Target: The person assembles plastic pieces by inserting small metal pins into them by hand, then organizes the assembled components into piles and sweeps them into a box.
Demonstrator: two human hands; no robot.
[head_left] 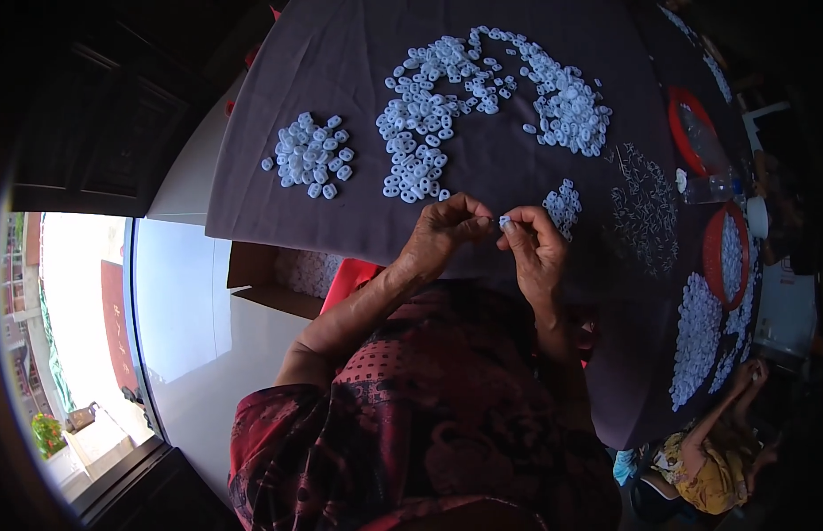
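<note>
A single head-worn fisheye view looks steeply down from close above the desk [340,80], facing forward across it; the dark, bent rim probably hides the scene's far edges.

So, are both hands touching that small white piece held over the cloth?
Touching: the head view shows left hand and right hand fingertips pinching the small white piece between them.

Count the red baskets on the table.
2, both at the table's right edge: one red basket farther up, another nearer, holding white pieces. Others may be hidden past the dark rim.
</note>
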